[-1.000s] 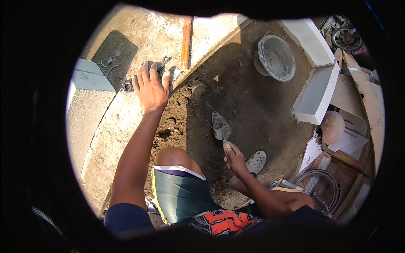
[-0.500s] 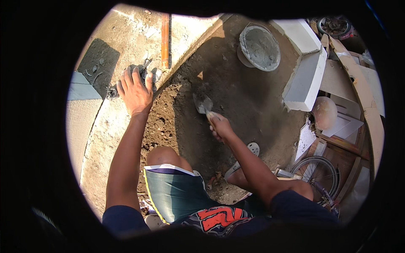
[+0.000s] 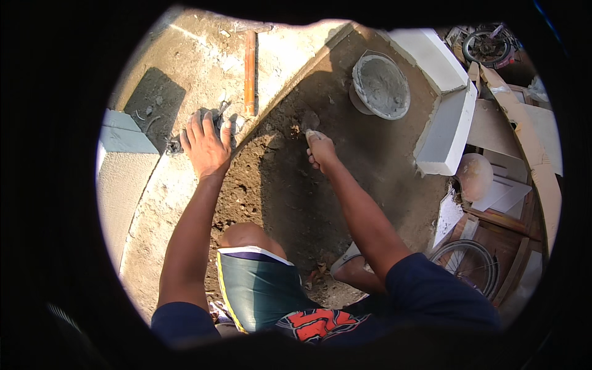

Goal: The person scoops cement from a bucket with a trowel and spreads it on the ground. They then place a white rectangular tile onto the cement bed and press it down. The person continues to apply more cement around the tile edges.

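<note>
My left hand lies on the sunlit concrete ledge, palm down and fingers apart, holding nothing I can see. Just past its fingertips is a small dark thing that I cannot make out. My right hand is closed round the handle of a trowel, mostly hidden by the fingers. Its blade points away from me, low over the shaded dirt, and I cannot tell whether it touches. Farther off to the right stands a bucket of grey wet mortar.
A hammer with a wooden handle lies on the ledge beyond my left hand. White blocks border the dirt on the right. Past them are boards, a bicycle wheel and a cardboard strip. A pale block stands left.
My right hand has pushed the trowel farther away from me, and the blade has swung from pointing left to pointing ahead. The view has shifted slightly; my left hand stays on the ledge.
</note>
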{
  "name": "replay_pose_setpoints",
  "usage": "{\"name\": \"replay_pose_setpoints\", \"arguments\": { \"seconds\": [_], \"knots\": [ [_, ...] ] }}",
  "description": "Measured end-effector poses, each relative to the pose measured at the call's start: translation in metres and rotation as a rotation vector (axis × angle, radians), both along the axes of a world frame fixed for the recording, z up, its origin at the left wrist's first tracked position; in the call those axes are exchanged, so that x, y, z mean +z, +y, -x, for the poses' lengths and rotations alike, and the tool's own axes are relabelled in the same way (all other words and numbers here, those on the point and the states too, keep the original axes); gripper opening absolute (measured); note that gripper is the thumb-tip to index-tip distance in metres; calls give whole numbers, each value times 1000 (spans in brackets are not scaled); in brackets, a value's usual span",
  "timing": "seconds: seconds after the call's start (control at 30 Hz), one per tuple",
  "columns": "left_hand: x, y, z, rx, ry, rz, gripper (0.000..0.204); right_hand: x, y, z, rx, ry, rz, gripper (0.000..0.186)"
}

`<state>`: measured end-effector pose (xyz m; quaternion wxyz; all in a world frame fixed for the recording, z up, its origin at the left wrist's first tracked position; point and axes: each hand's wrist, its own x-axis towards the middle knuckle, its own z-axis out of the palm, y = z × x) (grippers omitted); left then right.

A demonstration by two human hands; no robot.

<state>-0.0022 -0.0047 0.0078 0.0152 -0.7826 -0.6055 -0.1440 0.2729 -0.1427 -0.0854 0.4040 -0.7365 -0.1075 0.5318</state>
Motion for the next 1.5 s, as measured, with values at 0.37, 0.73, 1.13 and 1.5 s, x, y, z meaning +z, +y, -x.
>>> {"name": "replay_pose_setpoints", "arguments": {
  "seconds": [0.37,0.73,1.13,1.5],
  "knots": [
    [-8,4,-2,-6,12,-6,59,-22,-69,141,464,-367,252,46],
    [-13,5,-2,7,69,-3,62,10,-12,-54,227,-451,272,52],
    [-1,0,-3,11,22,72,63,18,-19,-63,447,-621,201,53],
    [-9,-3,0,-10,11,22,62,7,-112,139,942,-277,211,44]
  ]
}}
